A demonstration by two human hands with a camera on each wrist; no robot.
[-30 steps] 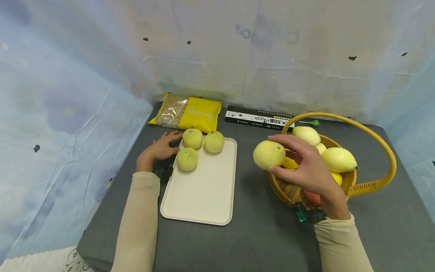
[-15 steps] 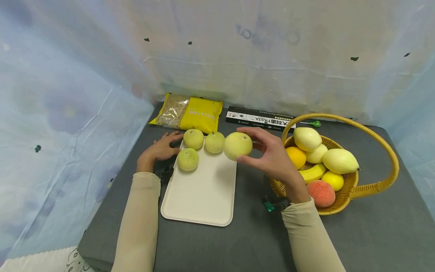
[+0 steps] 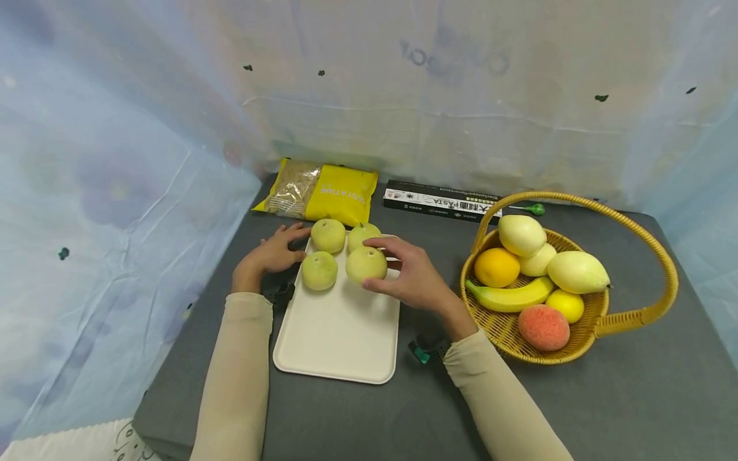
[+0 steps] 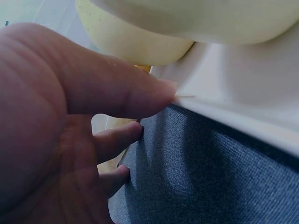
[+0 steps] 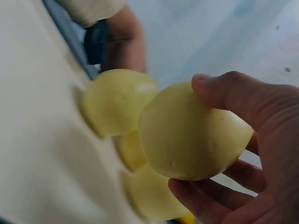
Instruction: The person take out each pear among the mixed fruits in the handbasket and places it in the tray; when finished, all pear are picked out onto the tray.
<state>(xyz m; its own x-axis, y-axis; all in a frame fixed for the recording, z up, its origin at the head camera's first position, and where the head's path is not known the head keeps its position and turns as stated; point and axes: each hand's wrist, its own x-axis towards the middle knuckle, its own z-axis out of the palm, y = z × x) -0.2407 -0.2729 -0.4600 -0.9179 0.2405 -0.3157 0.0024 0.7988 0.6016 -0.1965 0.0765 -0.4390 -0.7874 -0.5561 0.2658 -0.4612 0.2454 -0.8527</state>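
My right hand [image 3: 412, 272] grips a round, pale yellow-green pear [image 3: 366, 264], with the thumb on one side and the fingers on the other. In the right wrist view this pear [image 5: 187, 135] hangs above the cream tray [image 3: 340, 339]. Three similar pears sit at the tray's far end: a back-left pear [image 3: 328, 235], a front-left pear [image 3: 319, 271] and a back-right pear [image 3: 362, 233], partly hidden by the held one. At the tray's left edge rests my left hand [image 3: 275, 250], fingers extended. Its thumb [image 4: 126, 88] touches the rim in the left wrist view.
Right of the tray stands a wicker basket [image 3: 596, 326] with a tall handle, holding a banana [image 3: 510, 296], an orange [image 3: 497, 267], a peach [image 3: 544, 327] and several pale yellow fruits. Behind the tray lie a yellow pasta bag [image 3: 340, 192] and a black pasta box [image 3: 441, 200].
My right hand has carried the pear leftward from beside the basket to over the tray, near the other pears. The left hand has stayed at the tray's edge.
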